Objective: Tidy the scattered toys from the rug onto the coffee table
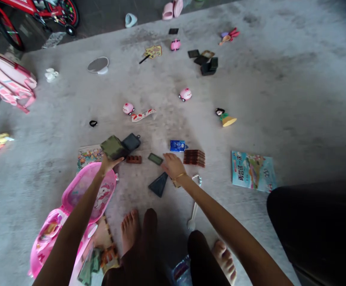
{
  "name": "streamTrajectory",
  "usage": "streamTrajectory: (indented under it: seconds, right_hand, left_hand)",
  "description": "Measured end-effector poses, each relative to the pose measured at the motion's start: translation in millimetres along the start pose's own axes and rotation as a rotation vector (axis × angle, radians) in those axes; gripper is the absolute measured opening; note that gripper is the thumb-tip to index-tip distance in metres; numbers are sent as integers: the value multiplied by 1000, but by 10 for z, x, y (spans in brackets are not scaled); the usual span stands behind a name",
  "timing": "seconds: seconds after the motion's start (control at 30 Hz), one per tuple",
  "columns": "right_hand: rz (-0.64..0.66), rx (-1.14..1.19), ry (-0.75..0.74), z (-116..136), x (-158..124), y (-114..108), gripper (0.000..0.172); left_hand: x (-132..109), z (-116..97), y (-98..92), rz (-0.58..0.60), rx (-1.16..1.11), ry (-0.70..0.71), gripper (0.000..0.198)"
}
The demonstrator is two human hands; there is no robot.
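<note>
My left hand [108, 163] is closed on an olive-green square piece [112, 147], lifted above the floor. A dark grey, box-like piece [131, 142] adjoins it; whether the hand holds this too, I cannot tell. My right hand [173, 165] reaches low over the floor with its fingers stretched out. By its fingertips lies a small green rectangular piece [155, 159]. Below them are a dark triangular piece [158, 184] and a tan piece [175, 183], partly hidden by the hand. A brown piece with bumps [134, 159] lies between the hands.
An opened pink case [67, 197] lies under my left arm. Around the right hand are a blue packet [177, 145], a ridged brown piece [194, 157] and a white fork [192, 218]. Pink toy cars [185, 94], a doll [225, 118] and a book [253, 171] are farther out.
</note>
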State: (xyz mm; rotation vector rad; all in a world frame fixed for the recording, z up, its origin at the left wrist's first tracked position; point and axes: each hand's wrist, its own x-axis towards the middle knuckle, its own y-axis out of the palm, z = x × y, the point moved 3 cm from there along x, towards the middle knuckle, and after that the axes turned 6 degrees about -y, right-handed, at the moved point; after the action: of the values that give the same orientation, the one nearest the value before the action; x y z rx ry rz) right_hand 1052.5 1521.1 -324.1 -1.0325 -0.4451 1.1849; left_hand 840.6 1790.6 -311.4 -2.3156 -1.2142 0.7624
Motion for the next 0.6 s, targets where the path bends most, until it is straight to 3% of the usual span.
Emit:
streamTrajectory:
  seconds: [0.1,0.2,0.47,0.6]
  right_hand:
    - [99,-14,37,306,293,130,44]
    - [98,-27,108,369,387,197,33]
    - [-51,38,492,-299,-55,-70,38]
    - [-246,390,446,-319,-159,-99,28]
  left_hand:
    - [-178,15,194,157,-11,38,68]
    - [-405,14,419,307,-43,100,69]
    - [-790,20,769,428,-68,86,77]
    - [-863,-67,933,523,-81,117,82]
